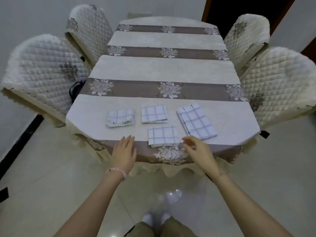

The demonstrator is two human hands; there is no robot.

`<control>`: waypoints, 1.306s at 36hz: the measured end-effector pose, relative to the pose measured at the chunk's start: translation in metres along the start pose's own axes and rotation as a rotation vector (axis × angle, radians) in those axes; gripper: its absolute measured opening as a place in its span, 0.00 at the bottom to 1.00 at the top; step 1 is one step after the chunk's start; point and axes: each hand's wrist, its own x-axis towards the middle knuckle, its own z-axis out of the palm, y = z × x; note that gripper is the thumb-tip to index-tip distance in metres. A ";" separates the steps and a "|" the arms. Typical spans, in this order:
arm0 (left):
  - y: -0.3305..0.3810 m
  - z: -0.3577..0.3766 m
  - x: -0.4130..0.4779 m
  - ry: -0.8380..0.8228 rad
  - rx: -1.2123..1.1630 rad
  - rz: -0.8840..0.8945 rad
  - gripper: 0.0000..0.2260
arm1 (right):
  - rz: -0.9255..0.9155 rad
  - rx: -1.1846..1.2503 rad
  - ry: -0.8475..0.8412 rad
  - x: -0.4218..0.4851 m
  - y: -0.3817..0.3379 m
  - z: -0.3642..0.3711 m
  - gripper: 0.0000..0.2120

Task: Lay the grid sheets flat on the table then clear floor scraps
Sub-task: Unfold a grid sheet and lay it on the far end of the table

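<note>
Four folded grid sheets (pixel 162 136) sit on the table (pixel 222 117). Left hand (pixel 124 153) flat beside the nearest sheet, right hand (pixel 198 151) loosely uncurled on its other side, both holding nothing.

Forearms (pixel 95 202) bare. Pink bead bracelet (pixel 118 171) just behind left hand (pixel 124 151). Well below bracelet: khaki trousers (pixel 174 228), white socks (pixel 148 218).
</note>
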 end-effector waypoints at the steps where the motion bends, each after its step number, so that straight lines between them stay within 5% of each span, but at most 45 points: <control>1: 0.001 0.002 0.004 -0.044 0.024 -0.028 0.22 | -0.021 -0.043 -0.009 0.009 -0.002 0.000 0.14; 6: 0.002 0.014 0.010 -0.129 0.090 -0.056 0.23 | -0.088 -0.202 -0.107 0.047 -0.015 0.005 0.19; 11: 0.000 0.019 0.007 -0.135 0.107 -0.070 0.38 | -0.112 -0.294 -0.182 0.071 -0.018 0.019 0.21; 17: 0.000 0.021 0.008 -0.064 0.144 -0.077 0.26 | -0.145 -0.381 -0.244 0.089 -0.006 0.032 0.23; 23: 0.001 0.017 0.012 -0.099 0.206 -0.051 0.24 | -0.152 -0.460 -0.179 0.104 -0.002 0.038 0.21; 31: -0.010 0.003 0.024 -0.088 0.156 0.077 0.21 | 0.054 -0.021 -0.150 0.109 -0.016 0.021 0.04; 37: -0.018 -0.003 0.038 -0.067 0.091 0.181 0.26 | 0.182 0.345 -0.094 0.114 -0.032 0.016 0.03; 43: -0.028 -0.011 0.043 -0.075 0.083 0.243 0.14 | 0.284 0.563 -0.031 0.118 -0.038 0.021 0.04; 47: -0.020 -0.029 0.059 -0.074 -0.256 0.098 0.15 | 0.318 0.651 -0.026 0.120 -0.046 0.025 0.07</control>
